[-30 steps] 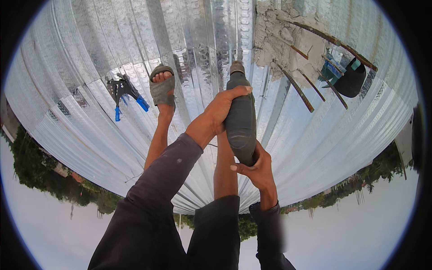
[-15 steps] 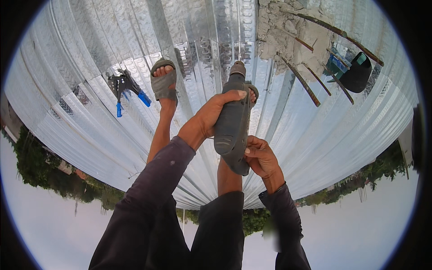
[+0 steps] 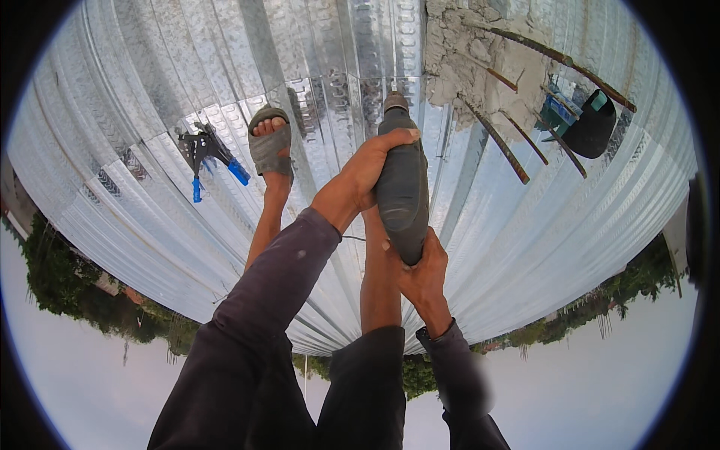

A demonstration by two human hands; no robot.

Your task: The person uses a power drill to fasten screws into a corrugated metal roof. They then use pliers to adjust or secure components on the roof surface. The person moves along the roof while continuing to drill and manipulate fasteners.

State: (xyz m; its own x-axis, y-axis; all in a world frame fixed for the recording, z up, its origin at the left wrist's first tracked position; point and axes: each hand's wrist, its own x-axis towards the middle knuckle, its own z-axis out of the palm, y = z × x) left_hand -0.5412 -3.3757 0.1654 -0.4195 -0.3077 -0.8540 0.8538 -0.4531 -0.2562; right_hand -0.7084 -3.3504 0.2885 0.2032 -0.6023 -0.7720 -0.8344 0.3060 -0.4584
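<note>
Ribbed galvanized metal decking (image 3: 187,247) fills most of the head view, curving toward the rim, with trees (image 3: 56,270) and pale sky (image 3: 90,375) along the lower edges. At the centre of the frame is a dark power drill (image 3: 403,187), its chuck (image 3: 394,101) pointing toward the top and its rear toward the bottom. The left hand (image 3: 364,171) wraps the front half of the body from the left, thumb laid across the top; the right hand (image 3: 426,271) is closed around the rear end, though its fingers are partly hidden, and whether they reach a trigger cannot be told. The drill looks hard, rigid and fairly heavy, probably weighted toward its thick motor housing, so it should handle best with one hand on the rear grip and the other steadying the body behind the chuck; the smooth, worn casing may be a little slippery. Whether the tip touches the decking is unclear. Left of centre, a hand riveter (image 3: 198,148) with blue handles lies beside a sandalled foot (image 3: 270,142). At upper right, rusty rebar (image 3: 495,140) lies by rough concrete (image 3: 457,52), near a black container (image 3: 591,135).
</note>
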